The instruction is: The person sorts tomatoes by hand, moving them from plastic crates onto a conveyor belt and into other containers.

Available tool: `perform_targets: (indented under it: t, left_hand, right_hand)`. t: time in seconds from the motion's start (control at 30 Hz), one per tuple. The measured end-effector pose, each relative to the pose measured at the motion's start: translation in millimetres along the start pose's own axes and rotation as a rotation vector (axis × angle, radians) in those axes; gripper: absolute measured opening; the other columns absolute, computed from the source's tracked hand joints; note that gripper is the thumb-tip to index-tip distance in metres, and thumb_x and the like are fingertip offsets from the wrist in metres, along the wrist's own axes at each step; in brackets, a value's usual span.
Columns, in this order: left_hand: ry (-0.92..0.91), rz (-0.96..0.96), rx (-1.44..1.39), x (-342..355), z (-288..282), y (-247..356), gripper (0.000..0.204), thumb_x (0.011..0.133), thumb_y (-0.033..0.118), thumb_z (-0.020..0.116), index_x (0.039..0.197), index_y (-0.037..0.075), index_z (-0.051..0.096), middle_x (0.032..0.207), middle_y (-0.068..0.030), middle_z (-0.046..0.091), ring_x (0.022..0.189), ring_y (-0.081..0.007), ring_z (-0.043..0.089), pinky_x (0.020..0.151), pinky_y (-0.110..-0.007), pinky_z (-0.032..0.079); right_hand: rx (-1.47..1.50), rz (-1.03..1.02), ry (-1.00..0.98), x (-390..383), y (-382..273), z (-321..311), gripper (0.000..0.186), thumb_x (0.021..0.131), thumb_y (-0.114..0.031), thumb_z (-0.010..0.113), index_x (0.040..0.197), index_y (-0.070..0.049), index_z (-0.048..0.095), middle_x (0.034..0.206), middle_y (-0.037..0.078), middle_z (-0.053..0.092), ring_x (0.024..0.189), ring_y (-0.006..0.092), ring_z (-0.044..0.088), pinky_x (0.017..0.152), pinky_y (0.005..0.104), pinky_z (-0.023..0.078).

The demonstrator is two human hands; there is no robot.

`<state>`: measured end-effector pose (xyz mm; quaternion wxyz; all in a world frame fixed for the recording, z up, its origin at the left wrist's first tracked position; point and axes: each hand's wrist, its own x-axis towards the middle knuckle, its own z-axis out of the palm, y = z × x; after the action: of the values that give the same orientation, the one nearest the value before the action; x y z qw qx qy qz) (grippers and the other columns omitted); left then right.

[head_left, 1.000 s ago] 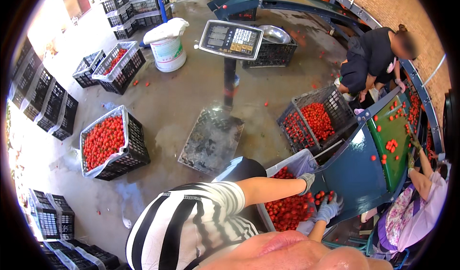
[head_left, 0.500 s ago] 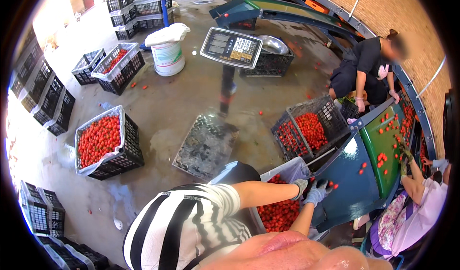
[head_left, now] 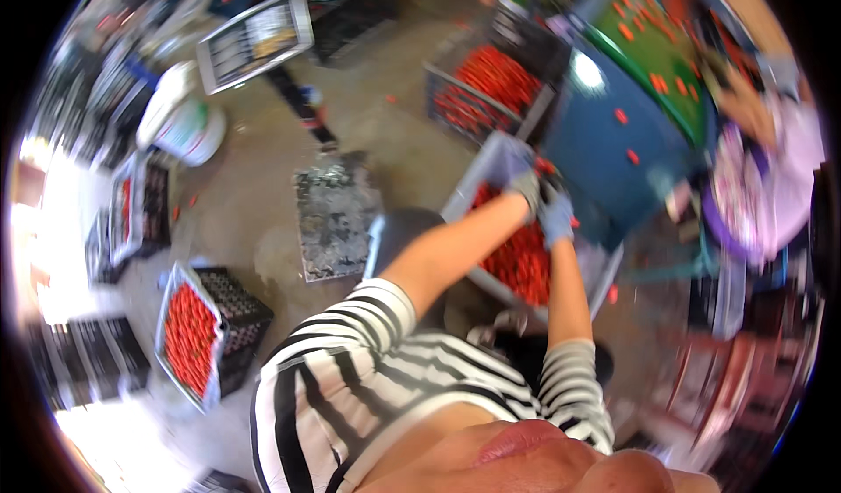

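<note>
My left hand [head_left: 526, 190], in a greyish glove, and my right hand [head_left: 556, 214], in a light-blue glove, are close together at the far end of a lined crate [head_left: 604, 293]. They lie where a blue metal chute [head_left: 604, 134] meets the crate. Small red tomatoes [head_left: 523, 265] fill the crate below my forearms. A few red tomatoes show around my fingertips, but blur hides the fingers and whatever they may hold. Two loose tomatoes [head_left: 632, 156] lie on the chute.
Beyond my hands stands another crate of tomatoes [head_left: 495, 81]. A metal platform [head_left: 337, 217] with a scale display [head_left: 256, 41] is to the left. Farther left is a lined tomato crate [head_left: 191, 340]. A co-worker in a light-purple top [head_left: 780, 173] works beside the green sorting belt [head_left: 648, 64].
The whole view has turned and blurred, so the chute and crate now appear higher. My hands remain at the crate's chute end and have come closer together.
</note>
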<state>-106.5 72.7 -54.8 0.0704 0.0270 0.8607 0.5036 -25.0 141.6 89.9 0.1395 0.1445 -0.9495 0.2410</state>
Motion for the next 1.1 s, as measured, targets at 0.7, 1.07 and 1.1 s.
perform_targets:
  t: [0.7,1.07,1.1]
  left_hand:
    - [-0.188,-0.338,-1.312,-99,-151,188,0.028,0.084,0.021,0.053,0.103,0.0,0.051,0.1,-0.0178,0.058,0.092,-0.0333,0.056,0.086,-0.047,0.044]
    - [-0.184,-0.081,-1.227,-109,-201,203,0.038,0.092,0.017,0.036,0.118,-0.01,0.043,0.121,-0.0273,0.048,0.113,-0.0372,0.049,0.101,-0.044,0.039]
    - [-0.166,-0.103,-1.226,-110,-201,204,0.038,0.092,0.017,0.037,0.118,-0.01,0.043,0.12,-0.0279,0.049,0.112,-0.0378,0.05,0.1,-0.044,0.039]
  right_hand:
    - [0.041,0.997,-0.171,-191,102,43,0.028,0.077,-0.025,0.053,0.098,-0.01,0.064,0.094,0.018,0.064,0.087,0.0338,0.061,0.076,0.0422,0.047]
    - [-0.029,1.011,-0.36,-145,69,100,0.028,0.078,-0.023,0.061,0.101,-0.008,0.061,0.1,0.019,0.061,0.097,0.0342,0.057,0.081,0.0415,0.046]
    - [0.02,0.95,-0.419,-148,77,89,0.027,0.078,-0.024,0.061,0.1,-0.007,0.061,0.098,0.019,0.062,0.096,0.0341,0.058,0.081,0.0414,0.046]
